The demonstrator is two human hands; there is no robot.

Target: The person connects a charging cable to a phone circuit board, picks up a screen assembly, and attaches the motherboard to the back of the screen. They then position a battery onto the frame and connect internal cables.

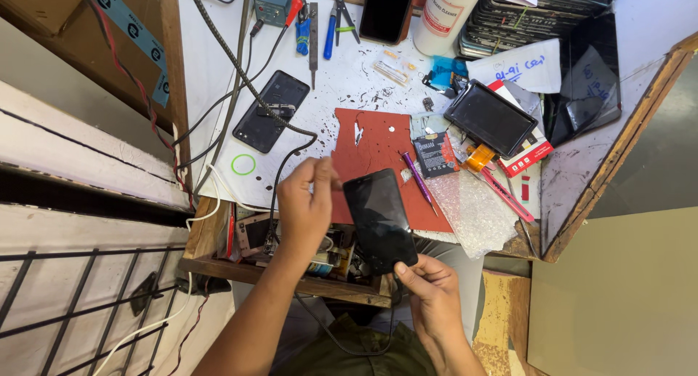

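Right hand (429, 289) is pinching the black phone's (380, 220) lower corner, holding it above the red mat (378, 140) (screen up); left hand (305, 205), fingers curled, is seemingly touching its top edge.

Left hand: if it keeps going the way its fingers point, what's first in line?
Probably the red mat: the left hand points up and slightly right, fingers pinched at the mat's left edge, beside the black phone held by the right hand. Height above the mat is unclear.

Phone (380, 220): glossy black glass, smooth. Mat (378, 147): matt red rubber, scuffed. Bubble wrap (472, 209), right: clear plastic. Bench (342, 78): white, stained; rough wooden edging. Far pliers (338, 13): metal, blue plastic grips
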